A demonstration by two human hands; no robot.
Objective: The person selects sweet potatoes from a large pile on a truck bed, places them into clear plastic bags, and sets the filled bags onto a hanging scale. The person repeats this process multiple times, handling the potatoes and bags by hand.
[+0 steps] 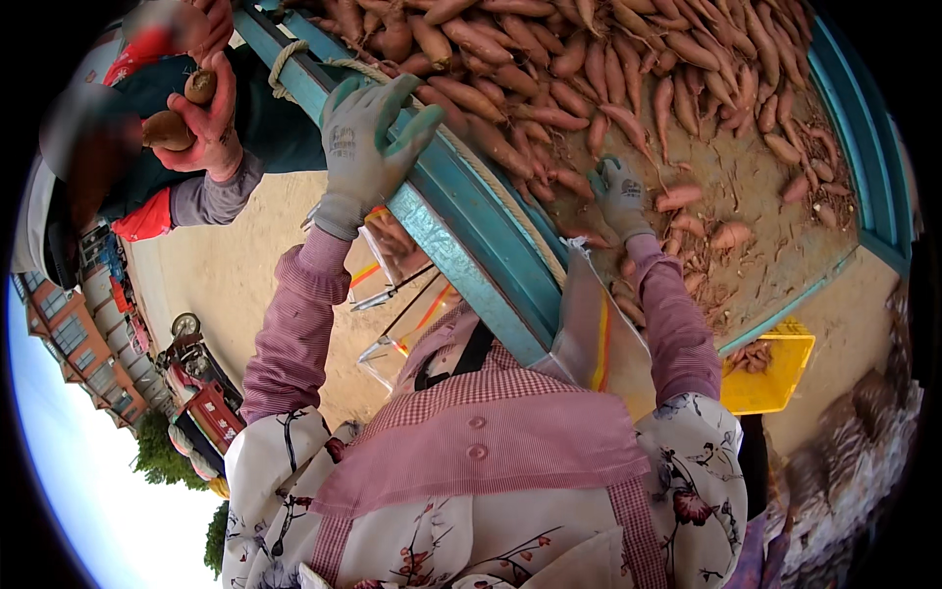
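Observation:
A large heap of sweet potatoes (544, 81) lies in a blue-green metal truck bed, spilling towards its muddy floor (743, 169). My left hand (368, 147), in a grey and green work glove, rests over the top rail of the bed's side wall (471, 265), gripping no sweet potato that I can see. My right hand (618, 191), gloved alike, is inside the bed at the near edge of the heap, beside some sweet potatoes; its fingers are curled and partly hidden, so I cannot tell whether it holds one. A rope (500, 191) runs along the wall.
Another person's hand (210, 125) holds brown roundish roots left of the wall. A mesh sack (600, 324) hangs at the bed's corner. A yellow crate (765, 368) with small sweet potatoes stands beyond the bed's edge. A red cargo tricycle (206, 405) is farther left.

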